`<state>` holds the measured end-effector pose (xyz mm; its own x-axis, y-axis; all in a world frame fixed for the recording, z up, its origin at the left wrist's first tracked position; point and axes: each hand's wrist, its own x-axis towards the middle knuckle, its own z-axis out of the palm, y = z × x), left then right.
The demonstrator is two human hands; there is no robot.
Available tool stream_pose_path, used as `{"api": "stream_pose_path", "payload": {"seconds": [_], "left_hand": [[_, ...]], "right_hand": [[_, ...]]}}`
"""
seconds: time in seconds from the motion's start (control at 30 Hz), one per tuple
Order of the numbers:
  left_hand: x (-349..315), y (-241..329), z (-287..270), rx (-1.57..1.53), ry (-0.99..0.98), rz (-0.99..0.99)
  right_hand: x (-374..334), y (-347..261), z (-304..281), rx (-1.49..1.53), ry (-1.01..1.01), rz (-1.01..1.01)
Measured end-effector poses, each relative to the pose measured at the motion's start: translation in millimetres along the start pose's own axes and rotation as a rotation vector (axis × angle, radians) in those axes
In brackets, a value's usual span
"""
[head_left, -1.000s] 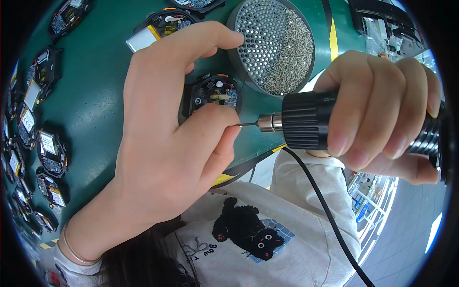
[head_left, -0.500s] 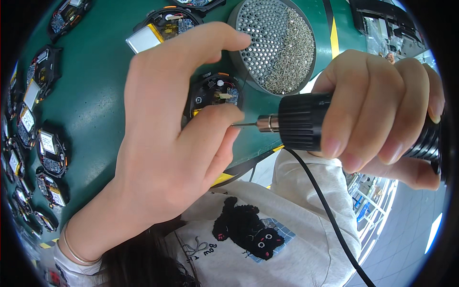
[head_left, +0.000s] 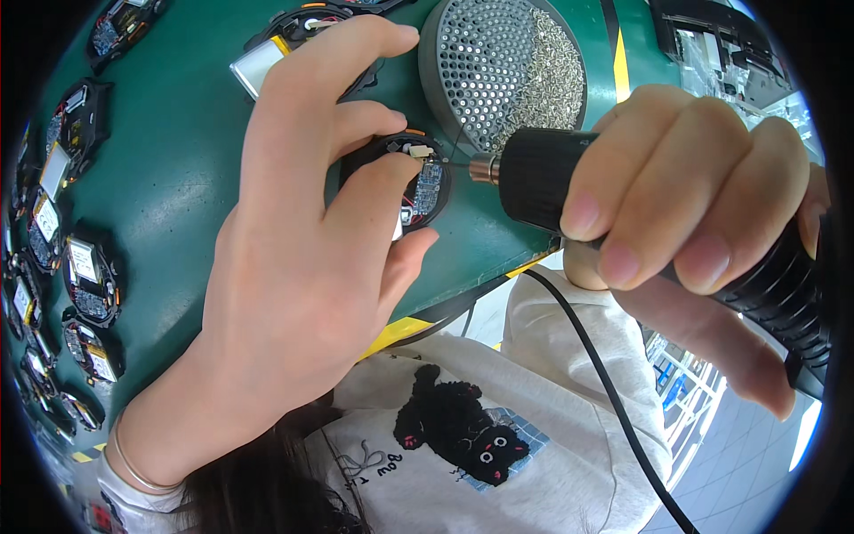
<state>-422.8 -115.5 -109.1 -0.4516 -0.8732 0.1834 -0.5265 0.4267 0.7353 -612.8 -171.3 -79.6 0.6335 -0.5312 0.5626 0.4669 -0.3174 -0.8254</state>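
Observation:
My left hand is closed around the rim of a small round electronic device, a black housing with a bluish circuit board inside. Its thumb lies across the device and partly hides it. My right hand grips a black electric screwdriver held nearly level. The screwdriver's thin bit points left and reaches the upper right of the device; whether it sits on a screw is too small to tell. Just beyond the device stands a round grey screw tray, its perforated plate partly covered by a heap of small silver screws.
Another opened device with a silver battery lies beyond my left hand. Several similar devices line the left of the green table. A black cable hangs over my lap. At the far right lies a black tray.
The screwdriver has moved up and slightly left, away from the near side of the device. My left fingers have shifted, and the device now appears turned, showing more of its board.

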Motion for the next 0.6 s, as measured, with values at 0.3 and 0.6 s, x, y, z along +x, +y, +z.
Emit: {"api": "stream_pose_path", "payload": {"seconds": [0.3, 0.6], "left_hand": [[-9, -12, 10, -0.065, 0.165, 0.115], [-13, -16, 10, -0.129, 0.211, 0.081]], "right_hand": [[7, -10, 0, -0.15, -0.115, 0.067], [17, -3, 7, -0.195, -0.222, 0.092]]}}
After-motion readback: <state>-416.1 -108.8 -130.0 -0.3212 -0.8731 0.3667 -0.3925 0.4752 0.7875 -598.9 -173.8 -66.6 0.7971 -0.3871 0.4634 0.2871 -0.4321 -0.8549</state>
